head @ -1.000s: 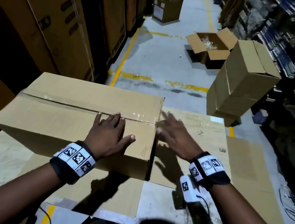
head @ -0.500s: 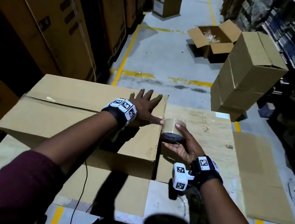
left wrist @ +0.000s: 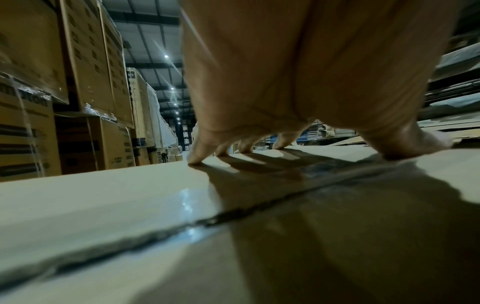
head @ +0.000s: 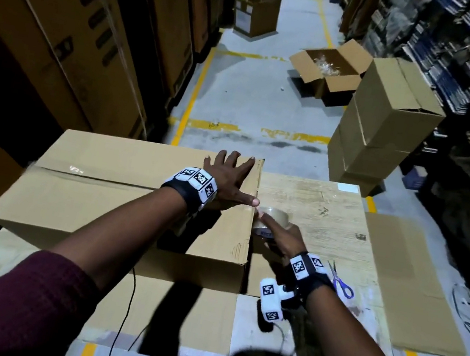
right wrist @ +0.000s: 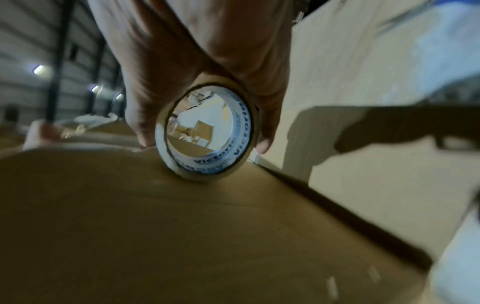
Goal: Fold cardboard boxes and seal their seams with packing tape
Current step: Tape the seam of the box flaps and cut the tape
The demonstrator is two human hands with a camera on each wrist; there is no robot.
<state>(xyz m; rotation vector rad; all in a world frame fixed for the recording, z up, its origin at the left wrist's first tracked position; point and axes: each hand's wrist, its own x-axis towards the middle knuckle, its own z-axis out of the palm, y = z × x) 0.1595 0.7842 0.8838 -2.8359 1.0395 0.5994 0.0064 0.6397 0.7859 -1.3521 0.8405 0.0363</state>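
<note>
A closed cardboard box (head: pixel 97 203) lies on the worktable, its top seam (left wrist: pixel 182 228) running left to right with shiny clear tape over it. My left hand (head: pixel 227 176) lies flat with spread fingers on the box's top at its right far corner, thumb at the seam's right end. My right hand (head: pixel 280 236) grips a roll of packing tape (head: pixel 272 219) against the box's right side, just below that thumb. In the right wrist view the roll (right wrist: pixel 205 131), with a blue and white printed core, touches the cardboard (right wrist: pixel 182 226), fingers curled round its rim.
Blue-handled scissors (head: pixel 341 279) lie on the table (head: pixel 317 201) right of my right wrist. A flat cardboard sheet (head: pixel 404 280) lies on the floor to the right. Stacked closed boxes (head: pixel 384 125) and an open box (head: pixel 328 68) stand ahead; tall cartons (head: pixel 97 28) line the left.
My left hand slid from the box's near middle to its right far corner. My right hand took up the tape roll and brought it against the box's right side at the seam.
</note>
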